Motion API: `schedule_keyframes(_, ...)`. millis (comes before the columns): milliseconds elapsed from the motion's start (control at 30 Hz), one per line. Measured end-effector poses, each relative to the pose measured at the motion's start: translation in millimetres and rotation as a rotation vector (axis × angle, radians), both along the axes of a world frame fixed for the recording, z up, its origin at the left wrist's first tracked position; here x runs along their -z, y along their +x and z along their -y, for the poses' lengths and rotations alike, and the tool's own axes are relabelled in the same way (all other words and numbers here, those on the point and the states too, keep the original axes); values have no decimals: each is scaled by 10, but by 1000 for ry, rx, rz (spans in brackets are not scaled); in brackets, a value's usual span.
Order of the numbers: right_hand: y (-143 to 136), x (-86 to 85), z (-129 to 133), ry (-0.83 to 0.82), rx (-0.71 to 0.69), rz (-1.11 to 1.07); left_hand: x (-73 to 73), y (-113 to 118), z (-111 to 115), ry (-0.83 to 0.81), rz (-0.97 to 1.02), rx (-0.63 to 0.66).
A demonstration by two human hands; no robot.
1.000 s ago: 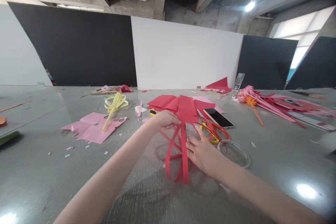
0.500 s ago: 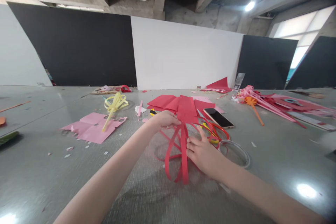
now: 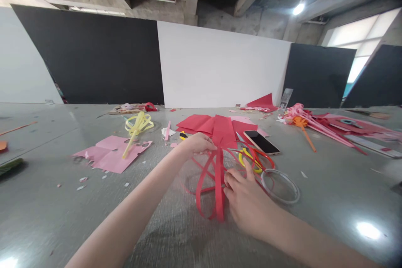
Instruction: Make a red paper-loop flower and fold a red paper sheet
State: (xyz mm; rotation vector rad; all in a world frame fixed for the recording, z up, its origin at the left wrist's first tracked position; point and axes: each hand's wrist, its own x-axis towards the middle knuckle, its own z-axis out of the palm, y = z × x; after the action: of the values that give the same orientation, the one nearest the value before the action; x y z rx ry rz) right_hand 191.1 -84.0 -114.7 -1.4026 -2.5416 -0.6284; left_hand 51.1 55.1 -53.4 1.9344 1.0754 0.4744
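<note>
A bundle of looped red paper strips [image 3: 219, 188] hangs in front of me, low over the grey floor. My left hand [image 3: 201, 143] pinches the strips together at their top, where the loops meet. On the right side of the loops, my right hand [image 3: 243, 194] has its fingers curled against a strip, with the index finger raised. Part of that strip is hidden behind the fingers. Just beyond the hands lie red paper sheets [image 3: 201, 123]. Yellow scissor handles [image 3: 249, 161] and an orange-red handle [image 3: 266, 158] show beside the right hand.
A phone [image 3: 262, 141] and a pale tape ring [image 3: 295, 190] lie to the right. At left, a yellow paper-strip flower [image 3: 138, 125] rests on a cut pink sheet [image 3: 105, 155]. Pink strips [image 3: 323, 127] and an orange strip flower [image 3: 300, 122] are farther right. Panels stand behind.
My right hand has moved slightly down and toward me along the loops, its index finger lifting away. The left hand keeps its pinch in the same place.
</note>
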Motion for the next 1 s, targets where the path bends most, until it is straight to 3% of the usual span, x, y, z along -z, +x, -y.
schedule_keyframes(200, 121, -309, 77, 269, -23, -322, -53, -17, 53, 79, -9, -34)
schedule_keyframes(400, 181, -367, 92, 199, -208, -569, -116, -13, 111, 130, 8, -65)
schedule_keyframes(500, 300, -376, 21, 308, -116, -825, -165, -32, 114, 155, 31, -91)
schedule_keyframes(533, 344, -383, -4, 277, -53, -862, -182, -45, 111, 163, 41, -101)
schedule_keyframes(600, 406, -396, -35, 35, 45, -829, -216, -75, 99, 177, 55, -119)
schedule_keyframes(700, 409, -394, -26, -304, 40, -615, -246, -116, 84, 194, 61, -120)
schedule_keyframes(833, 343, -295, -16, -338, -8, -312, -236, -121, 101, 211, 47, -83)
schedule_keyframes(1000, 352, -132, -79, -344, -86, -171, -197, -78, 140, 219, 24, -50)
